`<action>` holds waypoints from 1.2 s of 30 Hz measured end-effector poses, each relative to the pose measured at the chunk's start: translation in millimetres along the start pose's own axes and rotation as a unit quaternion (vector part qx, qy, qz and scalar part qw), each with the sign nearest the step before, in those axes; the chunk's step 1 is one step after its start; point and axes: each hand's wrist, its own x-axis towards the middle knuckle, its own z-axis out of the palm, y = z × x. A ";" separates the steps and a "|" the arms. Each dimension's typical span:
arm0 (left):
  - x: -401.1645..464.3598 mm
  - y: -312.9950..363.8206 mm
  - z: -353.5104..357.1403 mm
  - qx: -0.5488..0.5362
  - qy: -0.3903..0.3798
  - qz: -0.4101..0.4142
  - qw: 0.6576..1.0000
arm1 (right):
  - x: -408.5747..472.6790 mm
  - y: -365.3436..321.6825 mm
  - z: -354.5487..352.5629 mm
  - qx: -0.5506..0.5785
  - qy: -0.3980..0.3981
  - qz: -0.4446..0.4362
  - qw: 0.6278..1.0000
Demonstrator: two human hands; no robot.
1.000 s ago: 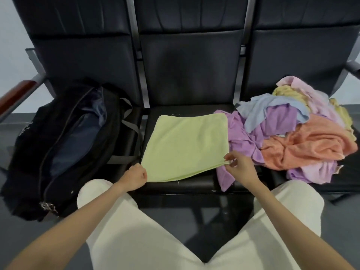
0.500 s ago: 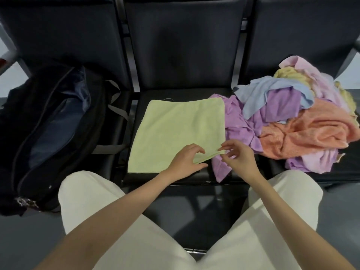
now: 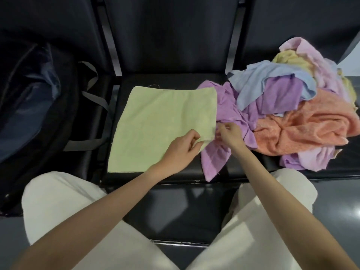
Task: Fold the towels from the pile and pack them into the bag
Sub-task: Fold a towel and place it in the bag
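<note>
The green towel (image 3: 161, 125) lies folded flat on the middle seat of the bench (image 3: 171, 80), at the centre of the frame, and no label or writing can be read on it or on anything else. Its lower right corner is lifted off the seat: the left hand (image 3: 180, 151) pinches that corner, fingers (image 3: 191, 136) curled over the edge. Just to the right, the right hand (image 3: 230, 135) has its fingertips bunched at the towel's right edge, touching it where it meets a purple towel (image 3: 226, 121); whether it grasps the green edge or the purple cloth cannot be told. The pile (image 3: 292, 106) of purple, blue, orange, pink and yellow towels fills the right seat, spilling onto the middle one beside the green towel. The black bag (image 3: 39, 114) sits open on the left seat, well apart from the hands. Half a second ago the corner lay flatter under the left hand; now it is raised and turned toward the left.
</note>
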 end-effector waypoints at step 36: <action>-91.0 -125.8 -131.6 -0.101 0.031 -0.344 0.933 | 54.4 -129.1 291.9 -0.045 0.013 -0.173 0.984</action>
